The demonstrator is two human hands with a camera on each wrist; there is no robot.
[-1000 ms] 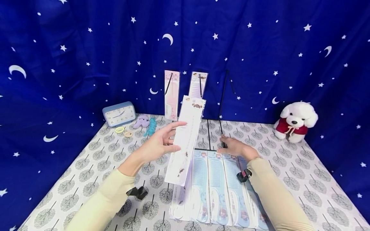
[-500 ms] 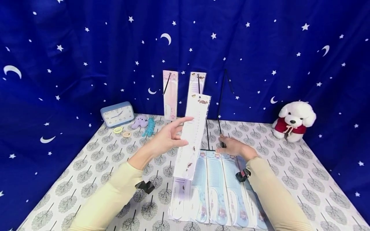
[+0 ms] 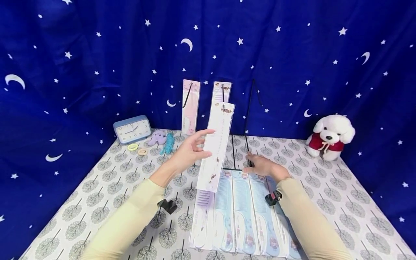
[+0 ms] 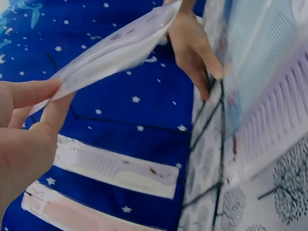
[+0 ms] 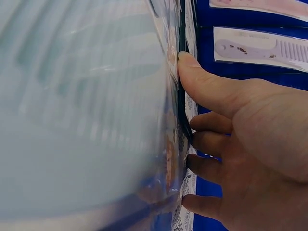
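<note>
My left hand (image 3: 186,153) pinches a packaged comb (image 3: 216,144) by its left edge, thumb on the near side. Its white card back with brown candy prints faces me, and it stands upright with a slight tilt. Behind its top, a purple comb in its packet (image 3: 217,94) hangs from a black wire rack (image 3: 233,151). A packaged pink comb (image 3: 191,115) hangs to its left. My right hand (image 3: 264,167) grips the rack's base, thumb and fingers on either side of the black wire (image 5: 182,96). The rack's right hook carries nothing.
Several packaged blue combs (image 3: 242,213) and a packaged purple comb (image 3: 204,220) lie in front of the rack. At left stand a blue clock (image 3: 132,130), a purple octopus toy (image 3: 157,137) and hair ties (image 3: 132,147). A plush dog (image 3: 329,137) sits at right.
My left hand has carried the packaged comb to the right and a little up towards the hanging purple one. The right hand stays on the rack.
</note>
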